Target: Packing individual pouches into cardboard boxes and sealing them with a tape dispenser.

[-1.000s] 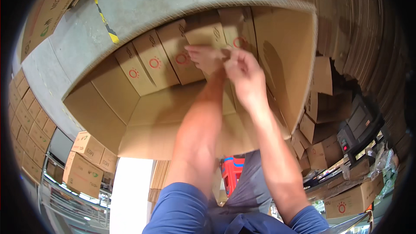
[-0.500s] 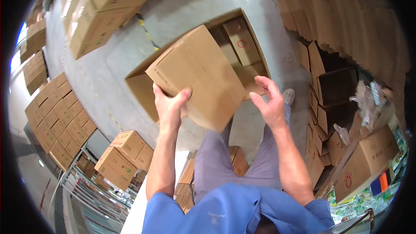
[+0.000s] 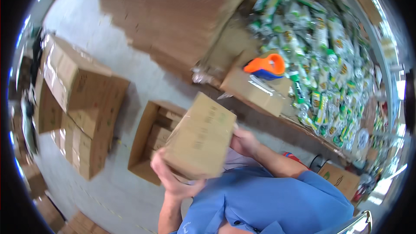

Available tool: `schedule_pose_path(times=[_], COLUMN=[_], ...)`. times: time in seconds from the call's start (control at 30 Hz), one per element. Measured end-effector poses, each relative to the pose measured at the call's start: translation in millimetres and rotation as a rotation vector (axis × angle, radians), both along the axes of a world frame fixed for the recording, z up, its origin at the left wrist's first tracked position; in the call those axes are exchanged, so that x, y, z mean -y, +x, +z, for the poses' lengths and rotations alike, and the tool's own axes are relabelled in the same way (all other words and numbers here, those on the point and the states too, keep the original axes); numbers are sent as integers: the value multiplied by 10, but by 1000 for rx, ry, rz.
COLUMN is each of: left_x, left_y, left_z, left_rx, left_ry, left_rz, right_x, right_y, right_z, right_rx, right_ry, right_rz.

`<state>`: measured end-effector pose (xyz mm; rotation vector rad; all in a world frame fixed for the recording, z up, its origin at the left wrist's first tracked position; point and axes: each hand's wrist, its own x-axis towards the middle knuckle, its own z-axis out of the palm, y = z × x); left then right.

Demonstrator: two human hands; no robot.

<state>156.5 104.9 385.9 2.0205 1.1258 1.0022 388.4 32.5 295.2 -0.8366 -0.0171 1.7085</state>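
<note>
A closed brown cardboard box (image 3: 201, 136) is tilted in front of my body, with dark print on its upper face. My left hand (image 3: 175, 180) grips its lower left corner, thumb and fingers spread round the edge. On the opposite side, my right hand (image 3: 245, 141) is closed against the box, its fingertips partly hidden. Left of the held box, a large open carton (image 3: 138, 158) stands on the floor with several smaller boxes (image 3: 159, 136) inside. The held box covers part of that carton's right side.
On the right, a bench holds a heap of green-and-white plastic bottles (image 3: 320, 60). An orange-and-blue plastic tool (image 3: 266, 66) lies on a closed box (image 3: 255, 93) at its edge. Flattened cardboard (image 3: 169, 21) is stacked at the far side. Stacked cartons (image 3: 82, 104) stand on the left.
My view has swung right, toward the bottle heap. The box has come away from above the open carton, closer to my body. My right hand, apart from it before, now holds its side.
</note>
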Motion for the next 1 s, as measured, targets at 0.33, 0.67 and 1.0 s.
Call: schedule_pose_path(times=[0.33, 0.67, 1.0], left_x=[179, 87, 287], left_y=[1614, 2689, 2842], left_z=[658, 389, -440], left_rx=[-325, -296, -311], left_ry=[633, 857, 679], left_rz=[-737, -799, -903], right_x=[-84, 459, -1003], right_y=[2499, 3393, 2572], right_z=[590, 727, 2918], right_rx=[2220, 2101, 2189], right_ry=[273, 1, 869], right_rz=[33, -453, -664])
